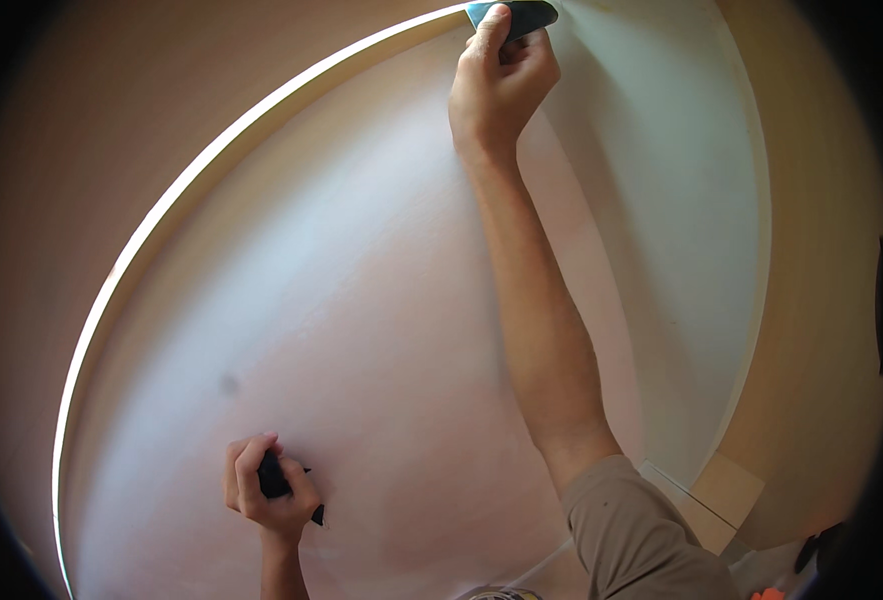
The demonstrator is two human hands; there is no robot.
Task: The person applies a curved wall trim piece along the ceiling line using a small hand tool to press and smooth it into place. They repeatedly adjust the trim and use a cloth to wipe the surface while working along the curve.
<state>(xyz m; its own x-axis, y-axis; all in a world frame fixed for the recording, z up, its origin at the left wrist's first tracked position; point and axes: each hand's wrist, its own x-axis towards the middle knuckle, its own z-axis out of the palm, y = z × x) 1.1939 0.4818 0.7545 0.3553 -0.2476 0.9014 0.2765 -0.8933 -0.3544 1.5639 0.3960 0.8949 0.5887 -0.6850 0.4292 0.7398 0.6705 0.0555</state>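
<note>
Right hand (504, 85) gripping blue-black flat tool (530, 16), left hand (283, 510) clasping black object (273, 478), pale surface (381, 330)

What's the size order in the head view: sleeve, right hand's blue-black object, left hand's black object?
1. Brownish sleeve
2. Blue-black object in the right hand
3. Black object in the left hand
Both objects are partly hidden.

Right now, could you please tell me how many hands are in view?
2: the right hand at the top, gripping a blue flat tool; the left hand at lower left, holding a black object.
</note>
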